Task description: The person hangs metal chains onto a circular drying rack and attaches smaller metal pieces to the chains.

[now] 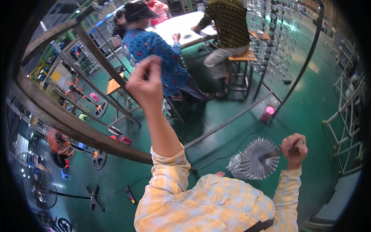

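Observation:
My left hand (147,83) is raised in front of me, its fingertips drawn together in a pinch. Anything between them is too small to make out. Low on the right, my right hand (294,150) is wrapped round the rod of a round, bristly metal holder (257,159). Many small shiny silver pieces stick out around its grey drum. The holder hangs tilted to the left of that hand, above the green floor.
A dark metal frame (77,123) curves across the left, with a crossbar (228,121) ahead. Shiny pieces (284,42) hang in strands at the upper right. Two people sit by a white table (185,25); others are behind. A pink-lidded bottle (268,114) stands on the floor.

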Demonstrator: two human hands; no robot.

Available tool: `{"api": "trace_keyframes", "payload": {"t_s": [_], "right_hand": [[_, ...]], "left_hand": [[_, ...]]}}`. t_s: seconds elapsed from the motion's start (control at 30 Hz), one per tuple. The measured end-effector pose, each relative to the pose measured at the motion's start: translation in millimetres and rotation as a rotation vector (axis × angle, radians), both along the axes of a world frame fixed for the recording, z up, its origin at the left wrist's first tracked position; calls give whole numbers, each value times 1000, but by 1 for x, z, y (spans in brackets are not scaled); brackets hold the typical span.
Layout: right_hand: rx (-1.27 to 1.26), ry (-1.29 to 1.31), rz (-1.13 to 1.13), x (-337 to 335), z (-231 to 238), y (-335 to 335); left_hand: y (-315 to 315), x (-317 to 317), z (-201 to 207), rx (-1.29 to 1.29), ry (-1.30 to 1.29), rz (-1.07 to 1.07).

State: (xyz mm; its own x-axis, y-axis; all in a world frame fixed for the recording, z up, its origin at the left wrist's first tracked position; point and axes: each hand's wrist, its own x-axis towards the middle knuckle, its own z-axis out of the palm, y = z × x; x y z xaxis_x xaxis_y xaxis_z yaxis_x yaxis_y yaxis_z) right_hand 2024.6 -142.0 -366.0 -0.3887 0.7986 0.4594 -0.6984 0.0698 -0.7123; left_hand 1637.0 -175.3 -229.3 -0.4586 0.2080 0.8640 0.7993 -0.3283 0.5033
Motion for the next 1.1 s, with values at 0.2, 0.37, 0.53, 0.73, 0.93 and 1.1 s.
{"api": "trace_keyframes", "payload": {"t_s": [0.2, 0.37, 0.53, 0.73, 0.93, 1.1], "right_hand": [[40, -52, -16, -9, -1, 1], [42, -56, -37, -5, 1, 0], [36, -65, -63, -2, 1, 0], [31, -69, -81, -4, 4, 0], [22, -53, -38, -18, 5, 0], [34, -30, -72, 1, -2, -1]], "left_hand": [[7, -79, 110, 223, 144, 630], [36, -125, 165, 172, 181, 862], [43, -125, 190, 37, 189, 921], [50, -135, 203, -24, 176, 886], [31, -170, 207, -30, 523, 1066], [58, -129, 207, 88, 350, 809]]}}
